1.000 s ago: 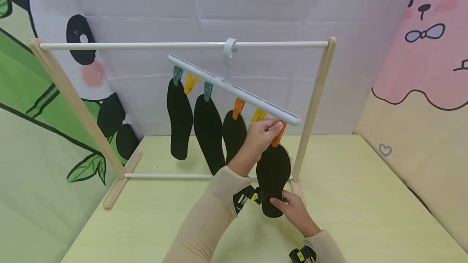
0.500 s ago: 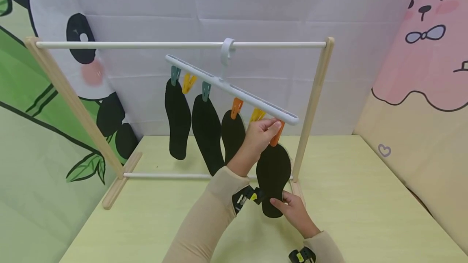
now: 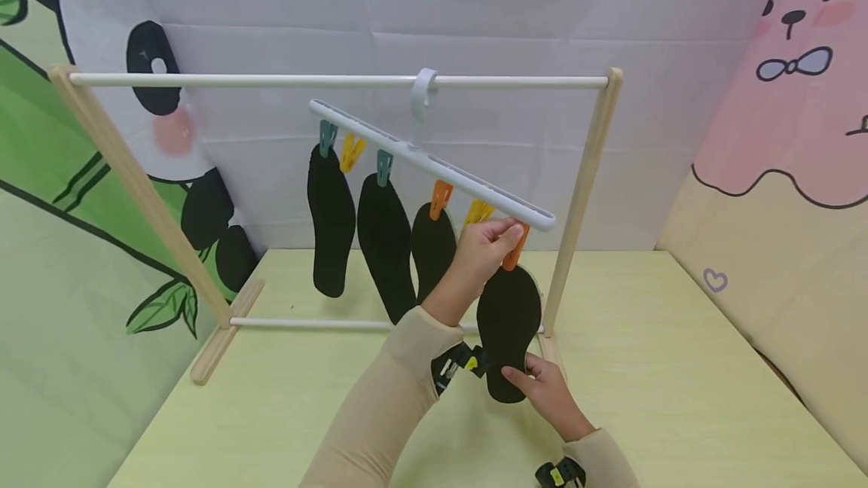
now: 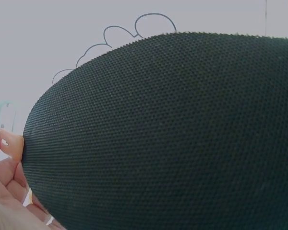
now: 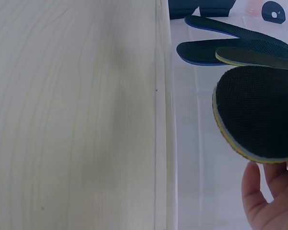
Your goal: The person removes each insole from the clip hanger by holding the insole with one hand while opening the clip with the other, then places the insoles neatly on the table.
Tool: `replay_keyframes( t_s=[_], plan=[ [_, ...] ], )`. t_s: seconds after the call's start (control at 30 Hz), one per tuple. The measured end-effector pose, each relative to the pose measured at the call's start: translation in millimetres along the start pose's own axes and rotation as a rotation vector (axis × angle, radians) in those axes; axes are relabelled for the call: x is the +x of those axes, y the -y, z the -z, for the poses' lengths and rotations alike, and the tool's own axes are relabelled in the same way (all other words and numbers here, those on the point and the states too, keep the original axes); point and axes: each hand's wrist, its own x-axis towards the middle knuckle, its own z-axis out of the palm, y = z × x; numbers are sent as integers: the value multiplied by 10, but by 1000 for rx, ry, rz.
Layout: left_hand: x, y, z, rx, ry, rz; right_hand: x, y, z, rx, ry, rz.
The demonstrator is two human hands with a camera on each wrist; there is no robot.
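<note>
The near black insole (image 3: 508,318) is suspended below the right end of the hanger (image 3: 434,164), its upper end at the mouth of the end orange clip (image 3: 517,248); in the right wrist view, a yellow-and-pale edge is seen beneath its dark face. The clip is pinched by the grip of the left hand (image 3: 475,254), thumb outermost; the insole's lower part is pinched by that of the right hand (image 3: 546,390).

Almost no change is shown over the last 1 s: the 2 holds and the insole's place are kept, with only a slight shift of the whole view. The work is therefore judged to be at a steadying stage, with neither hold released; how firmly the clip bites cannot be told.

To the left, 3 insoles are hung: the leftmost insole (image 3: 331,228) and 2nd insole (image 3: 384,239) from teal clips (image 3: 328,139), the 3rd insole (image 3: 432,247) from another orange clip (image 3: 441,198). No insole is held by the left yellow clip (image 3: 352,153); the right yellow clip (image 3: 478,211) is partly hidden. The hanger is hooked over the white rail (image 3: 271,80) of a rack stood on the worktop (image 3: 651,382).
</note>
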Motion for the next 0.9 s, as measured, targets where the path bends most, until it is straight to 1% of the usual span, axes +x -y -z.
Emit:
replay_keyframes(
  t_s=[0.1,0.37,0.67,0.9],
  plan=[
    [3,-8,-7,0,2,-17,-3,4,10,-6,-9,5],
    [4,5,0,-8,-26,-2,0,-22,23,-14,-6,28],
    [22,19,-4,6,-48,-32,1,-57,46,-12,2,43],
    [-10,25,7,5,-46,0,-9,-71,42,12,19,39]
  ],
)
